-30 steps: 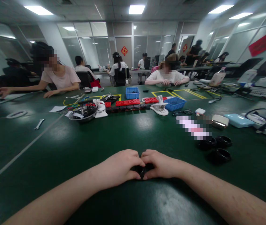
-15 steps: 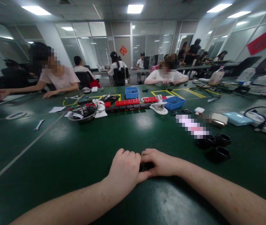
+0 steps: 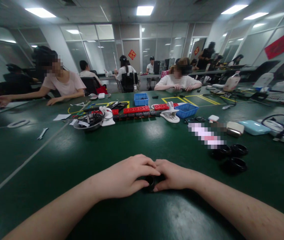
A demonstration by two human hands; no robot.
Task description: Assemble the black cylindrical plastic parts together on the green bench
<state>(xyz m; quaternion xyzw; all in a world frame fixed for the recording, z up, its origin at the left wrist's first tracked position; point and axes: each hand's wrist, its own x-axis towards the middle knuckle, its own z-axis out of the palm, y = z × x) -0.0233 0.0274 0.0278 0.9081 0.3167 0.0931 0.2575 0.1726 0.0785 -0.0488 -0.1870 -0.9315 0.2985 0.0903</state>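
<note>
The landmark is the white plastic clip with a broad base (image 3: 170, 115), which is standing on the dark green, glossy tabletop (image 3: 81, 160). Nearer the wearer than the clip and a little to its left, a small black ring-shaped part with a round opening (image 3: 151, 183) is sitting between the wearer's two hands. The right hand (image 3: 173, 175) is grasping this part from its right side, fingers curling round the far side and thumb pressing near the front. The left hand (image 3: 131, 175) is reaching over it from the other side: its thumb is touching the rim and its fingers are meeting the right hand's fingers; whether it is gripping the part I cannot tell.

To the right of the clip and nearer the wearer, three black, round, hollow cups (image 3: 238, 164) are lying grouped. Just beside the clip, on its right, a blue plastic tray (image 3: 188, 112) is resting. Left of the clip, a long row of red and black blocks (image 3: 136, 111) is stretching toward a round metal bowl (image 3: 88, 128) that is holding dark, tangled pieces. Much farther left, a silver wrench (image 3: 42, 133) is lying. Beyond the clip, a co-worker in a white top (image 3: 168, 82) is leaning on the table.
</note>
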